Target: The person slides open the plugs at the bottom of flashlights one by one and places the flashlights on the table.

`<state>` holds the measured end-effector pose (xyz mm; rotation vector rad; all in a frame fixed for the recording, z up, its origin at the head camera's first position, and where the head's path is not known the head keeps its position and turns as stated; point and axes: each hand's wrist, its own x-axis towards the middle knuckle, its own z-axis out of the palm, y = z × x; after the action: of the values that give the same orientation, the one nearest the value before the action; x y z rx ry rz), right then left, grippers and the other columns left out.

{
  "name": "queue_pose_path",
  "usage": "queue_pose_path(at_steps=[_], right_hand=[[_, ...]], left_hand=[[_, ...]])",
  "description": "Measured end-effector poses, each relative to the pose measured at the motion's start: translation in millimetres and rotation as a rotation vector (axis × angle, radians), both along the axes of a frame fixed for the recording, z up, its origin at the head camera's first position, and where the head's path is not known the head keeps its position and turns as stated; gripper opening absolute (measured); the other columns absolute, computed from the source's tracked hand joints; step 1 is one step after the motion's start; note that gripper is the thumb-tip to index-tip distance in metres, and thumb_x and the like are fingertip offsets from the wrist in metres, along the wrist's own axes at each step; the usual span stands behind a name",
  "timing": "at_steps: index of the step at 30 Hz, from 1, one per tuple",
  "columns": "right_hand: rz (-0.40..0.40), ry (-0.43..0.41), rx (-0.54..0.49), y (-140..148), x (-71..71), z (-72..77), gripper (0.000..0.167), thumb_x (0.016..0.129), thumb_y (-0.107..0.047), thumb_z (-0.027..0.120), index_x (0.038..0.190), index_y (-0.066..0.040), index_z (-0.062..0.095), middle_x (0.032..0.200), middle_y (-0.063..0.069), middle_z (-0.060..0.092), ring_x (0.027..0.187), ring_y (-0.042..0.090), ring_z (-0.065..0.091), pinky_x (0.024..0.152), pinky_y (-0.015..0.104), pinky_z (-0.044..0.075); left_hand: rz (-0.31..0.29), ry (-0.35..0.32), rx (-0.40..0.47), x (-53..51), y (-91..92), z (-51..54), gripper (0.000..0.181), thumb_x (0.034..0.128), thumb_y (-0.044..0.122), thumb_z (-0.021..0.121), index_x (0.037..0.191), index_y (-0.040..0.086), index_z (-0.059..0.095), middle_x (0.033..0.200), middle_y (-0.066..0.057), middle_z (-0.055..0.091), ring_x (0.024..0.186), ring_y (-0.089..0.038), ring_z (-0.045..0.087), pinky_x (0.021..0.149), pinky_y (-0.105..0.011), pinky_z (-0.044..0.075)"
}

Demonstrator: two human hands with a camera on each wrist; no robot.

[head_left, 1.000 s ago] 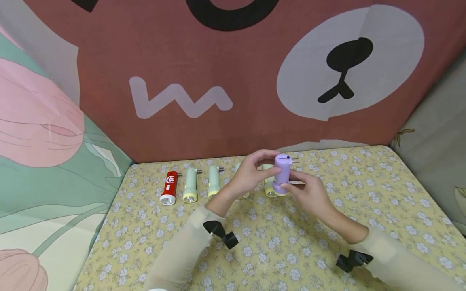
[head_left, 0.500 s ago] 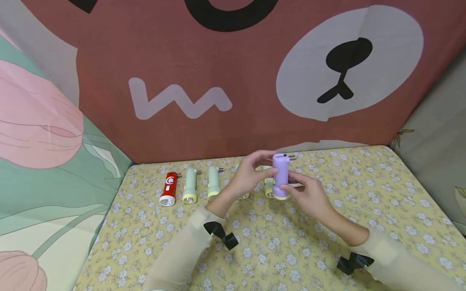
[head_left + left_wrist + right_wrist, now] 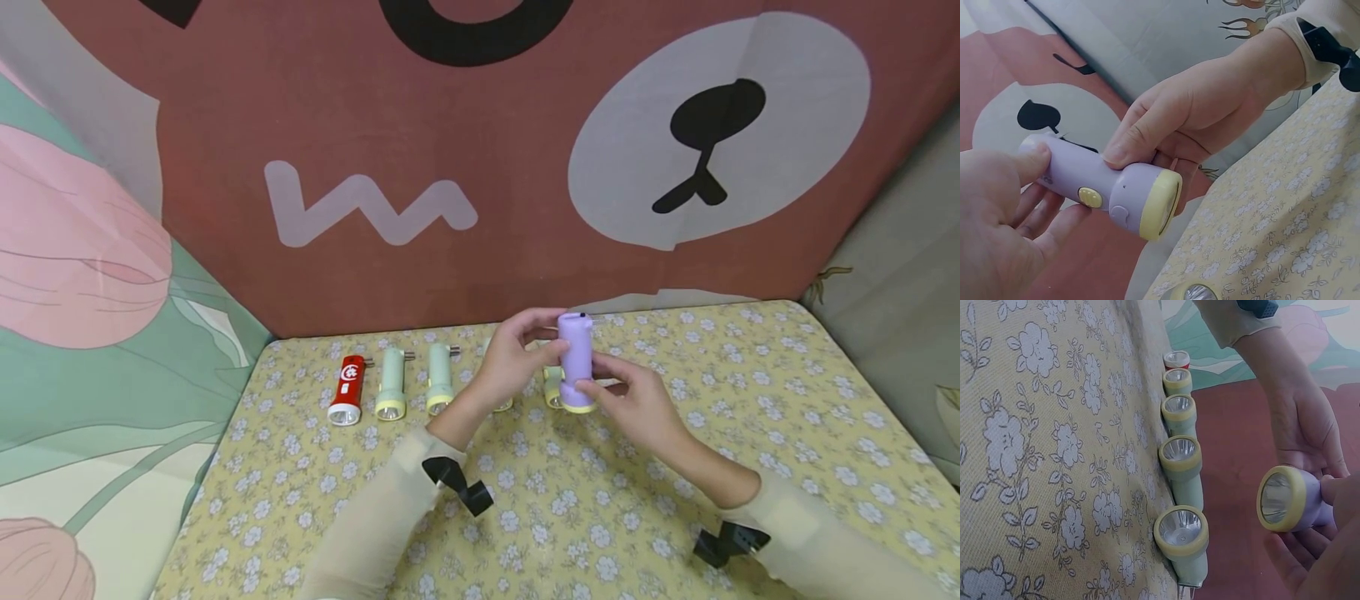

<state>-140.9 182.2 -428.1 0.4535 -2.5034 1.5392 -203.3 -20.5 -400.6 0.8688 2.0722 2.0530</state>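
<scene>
Both hands hold a purple flashlight [image 3: 576,358] with a yellow lens ring above the back of the table. My left hand [image 3: 512,360] pinches its tail end, thumb on the barrel. My right hand [image 3: 637,402] grips near the lamp head with thumb and fingers. A yellow button [image 3: 1090,197] shows on the barrel in the left wrist view, with no finger on it. In the right wrist view the lens [image 3: 1277,499] faces the camera and looks unlit. Behind the held flashlight lies a green flashlight [image 3: 553,387], partly hidden.
Left of the hands, a red flashlight [image 3: 349,390] and green flashlights [image 3: 392,383] lie in a row on the flowered tablecloth [image 3: 540,517]. My left hand partly covers one of them. A red-brown printed cloth [image 3: 390,283] stands along the table's back edge.
The purple flashlight has shifted slightly left and turned in the hands, so its top end shows less and its metal prongs are harder to see. Both hands keep their hold.
</scene>
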Motion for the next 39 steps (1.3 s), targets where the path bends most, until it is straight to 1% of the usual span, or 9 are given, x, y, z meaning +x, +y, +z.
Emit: queue_pose_path(at_steps=[5,8,15,20,24,27,31,34,39], right_hand=[[0.005,0.035,-0.043,0.4,-0.8,-1.2,0.042,0.097,-0.01,0.071,0.137,0.0,0.061,0.118,0.015,0.072,0.102,0.006,0.067,0.076,0.025,0.06],[0.015,0.061,-0.07,0.6,-0.8,-1.3,0.045,0.096,-0.005,0.072,0.139,0.001,0.06,0.12,0.016,0.071,0.103,0.002,0.066,0.077,0.023,0.059],[0.085,0.125,-0.131,2.7,1.2,0.6,0.053,0.088,0.007,0.076,0.138,0.001,0.06,0.13,0.019,0.066,0.108,0.005,0.065,0.083,0.022,0.058],[0.134,0.178,-0.114,5.4,2.6,-1.8,0.066,0.08,0.011,0.08,0.141,0.0,0.058,0.137,0.018,0.062,0.111,0.011,0.065,0.088,0.023,0.058],[0.149,0.225,-0.093,4.8,3.2,-3.5,0.074,0.077,0.013,0.082,0.144,-0.001,0.056,0.14,0.018,0.06,0.114,0.011,0.065,0.089,0.024,0.057],[0.137,0.246,-0.091,3.5,3.7,-4.0,0.073,0.077,0.013,0.081,0.144,-0.001,0.056,0.139,0.018,0.061,0.113,0.01,0.065,0.088,0.024,0.058],[0.123,0.263,-0.089,2.4,4.5,-4.2,0.07,0.077,0.015,0.08,0.142,0.0,0.058,0.136,0.019,0.063,0.11,0.013,0.067,0.085,0.024,0.058],[0.119,0.265,-0.093,2.2,4.9,-4.0,0.068,0.077,0.016,0.08,0.14,0.002,0.059,0.134,0.02,0.064,0.109,0.014,0.068,0.085,0.024,0.059],[0.108,0.242,-0.101,1.8,5.9,-2.5,0.067,0.078,0.015,0.079,0.141,0.001,0.058,0.135,0.02,0.063,0.109,0.009,0.066,0.085,0.024,0.058]], left_hand=[[0.021,-0.071,0.05,-0.9,-0.6,0.3,0.04,0.0985,0.001,0.065,0.137,-0.002,0.058,0.126,-0.022,0.062,0.111,-0.031,0.064,0.082,-0.041,0.062],[0.043,-0.105,0.063,-2.0,-1.2,0.8,0.039,0.0993,0.001,0.064,0.138,-0.001,0.058,0.125,-0.022,0.062,0.109,-0.029,0.065,0.082,-0.041,0.062],[0.105,-0.212,0.126,-5.0,-2.0,3.7,0.038,0.1,0.001,0.063,0.137,-0.003,0.058,0.124,-0.021,0.063,0.104,-0.021,0.067,0.081,-0.04,0.062],[0.13,-0.256,0.139,-5.5,-0.7,6.0,0.037,0.0999,0.002,0.064,0.136,-0.003,0.059,0.124,-0.019,0.063,0.104,-0.021,0.067,0.084,-0.043,0.062],[0.151,-0.262,0.141,-4.6,0.0,7.5,0.038,0.0997,0.004,0.065,0.137,-0.001,0.06,0.126,-0.018,0.063,0.106,-0.023,0.067,0.083,-0.041,0.062],[0.153,-0.253,0.139,-3.8,0.5,7.9,0.038,0.1,0.004,0.065,0.138,-0.001,0.059,0.126,-0.019,0.062,0.106,-0.024,0.067,0.081,-0.038,0.062],[0.153,-0.232,0.147,-3.2,0.6,6.6,0.04,0.0999,0.003,0.064,0.138,-0.003,0.057,0.126,-0.021,0.061,0.106,-0.026,0.067,0.08,-0.038,0.062],[0.153,-0.221,0.159,-3.2,0.6,5.3,0.04,0.0992,0.002,0.065,0.139,-0.002,0.057,0.126,-0.021,0.061,0.107,-0.027,0.067,0.08,-0.04,0.062],[0.154,-0.221,0.167,-2.6,1.6,4.4,0.044,0.0969,-0.001,0.067,0.14,-0.001,0.056,0.128,-0.02,0.061,0.109,-0.026,0.066,0.084,-0.043,0.062]])
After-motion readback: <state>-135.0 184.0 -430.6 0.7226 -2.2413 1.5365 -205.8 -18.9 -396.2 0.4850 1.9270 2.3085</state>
